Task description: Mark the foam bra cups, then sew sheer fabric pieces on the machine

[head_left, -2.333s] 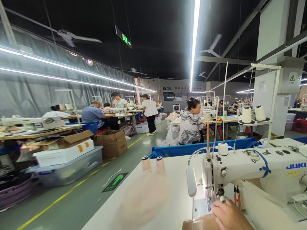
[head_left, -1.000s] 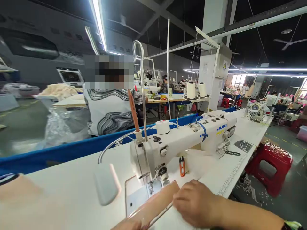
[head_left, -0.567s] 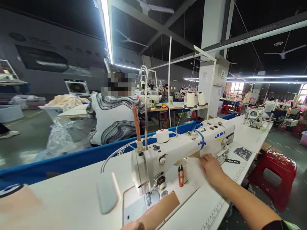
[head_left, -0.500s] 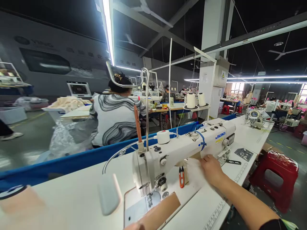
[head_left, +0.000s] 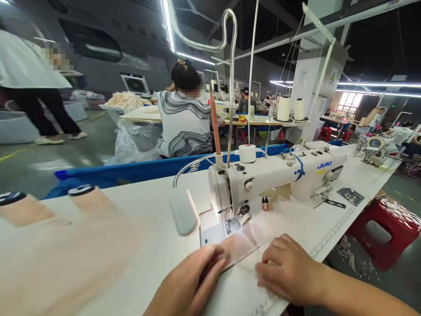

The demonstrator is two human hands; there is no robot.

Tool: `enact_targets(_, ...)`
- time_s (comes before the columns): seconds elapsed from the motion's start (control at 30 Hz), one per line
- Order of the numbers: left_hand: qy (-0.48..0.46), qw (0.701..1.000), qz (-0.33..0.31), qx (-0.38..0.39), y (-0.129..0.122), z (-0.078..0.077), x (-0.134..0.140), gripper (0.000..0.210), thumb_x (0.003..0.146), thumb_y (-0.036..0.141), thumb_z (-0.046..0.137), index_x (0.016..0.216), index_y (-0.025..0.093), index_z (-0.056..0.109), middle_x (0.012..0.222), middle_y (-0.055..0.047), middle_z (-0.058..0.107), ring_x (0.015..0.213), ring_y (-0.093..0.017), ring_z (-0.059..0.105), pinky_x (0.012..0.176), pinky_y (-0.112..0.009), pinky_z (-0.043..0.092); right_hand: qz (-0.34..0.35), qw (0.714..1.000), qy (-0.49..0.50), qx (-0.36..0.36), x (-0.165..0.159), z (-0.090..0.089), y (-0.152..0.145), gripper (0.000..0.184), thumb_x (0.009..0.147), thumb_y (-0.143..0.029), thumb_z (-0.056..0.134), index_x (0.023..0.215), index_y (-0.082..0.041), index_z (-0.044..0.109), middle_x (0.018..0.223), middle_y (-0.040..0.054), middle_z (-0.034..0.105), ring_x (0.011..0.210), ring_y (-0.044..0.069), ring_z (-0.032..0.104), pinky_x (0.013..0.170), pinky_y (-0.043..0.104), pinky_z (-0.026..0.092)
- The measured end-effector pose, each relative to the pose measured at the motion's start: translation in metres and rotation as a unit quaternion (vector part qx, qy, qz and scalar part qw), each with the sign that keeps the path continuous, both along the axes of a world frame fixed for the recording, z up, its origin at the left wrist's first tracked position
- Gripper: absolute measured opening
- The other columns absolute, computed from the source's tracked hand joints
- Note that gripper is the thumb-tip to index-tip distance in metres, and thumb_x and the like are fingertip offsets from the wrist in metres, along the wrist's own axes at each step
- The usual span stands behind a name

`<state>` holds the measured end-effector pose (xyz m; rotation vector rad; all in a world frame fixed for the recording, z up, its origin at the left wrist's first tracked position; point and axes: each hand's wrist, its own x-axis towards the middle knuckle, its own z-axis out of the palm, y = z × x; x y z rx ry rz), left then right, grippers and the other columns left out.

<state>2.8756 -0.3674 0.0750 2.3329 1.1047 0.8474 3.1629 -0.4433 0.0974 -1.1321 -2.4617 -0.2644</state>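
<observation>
A white JUKI sewing machine [head_left: 279,169] stands on the table, its needle area lit by a lamp [head_left: 184,213]. Thin sheer white fabric [head_left: 263,226] lies across the machine bed, in front of the needle. Under it shows a tan piece [head_left: 234,245], whose material I cannot make out. My left hand [head_left: 192,278] pinches the fabric's near edge, close to the needle plate. To its right, my right hand [head_left: 289,270] has curled fingers on the same fabric. Orange-handled thread snips [head_left: 265,203] lie behind the fabric, under the machine arm, partly covered.
At the left, peach fabric [head_left: 82,259] with two dark-rimmed ends [head_left: 82,190] covers the tabletop. Thread cones [head_left: 283,109] stand behind the machine. A black cutter [head_left: 335,203] lies at the right, beyond it a red stool [head_left: 388,228]. A co-worker [head_left: 186,116] sits ahead; another person [head_left: 36,87] stands far left.
My right hand has come nearer from beside the machine arm, drawing the sheer fabric over the tan piece. My left hand has risen into view. The camera view has shifted.
</observation>
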Motion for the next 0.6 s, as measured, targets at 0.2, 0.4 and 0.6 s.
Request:
enact_targets(0.2,-0.004,0.999,-0.031,0.031,-0.019,0.012,0.011,0.025,0.103,0.035,0.055,0.114,0.028,0.075,0.103,-0.006,0.074,0.091,-0.024,0.070,0.080,-0.033,0.058,-0.029,0.990,0.107,-0.081,-0.002,0.006,0.001,0.021,0.110,-0.030,0.058,0.124,-0.020,0.070,0.106,0.0079,0.073,0.097,0.024,0.062,0.086,0.038,0.049)
enact_targets(0.4,0.071,0.993,-0.070,0.067,-0.025,0.013,0.016,0.028,0.102,0.026,0.053,0.091,0.028,0.079,0.097,-0.005,0.070,0.090,-0.025,0.066,0.080,-0.037,0.053,-0.104,0.988,0.031,-0.109,0.028,-0.003,0.044,0.019,0.101,-0.021,0.073,0.120,-0.022,0.075,0.110,0.0061,0.074,0.103,0.023,0.065,0.092,0.036,0.054)
enact_targets(0.6,0.102,0.990,-0.093,0.031,-0.019,0.022,0.005,0.034,0.105,0.025,0.048,0.084,0.027,0.075,0.095,-0.004,0.071,0.089,-0.022,0.068,0.075,-0.031,0.052,-0.202,0.978,0.044,-0.039,0.055,0.015,0.060,0.025,0.104,-0.011,0.055,0.120,-0.016,0.075,0.118,0.0186,0.074,0.110,0.034,0.063,0.094,0.050,0.050)
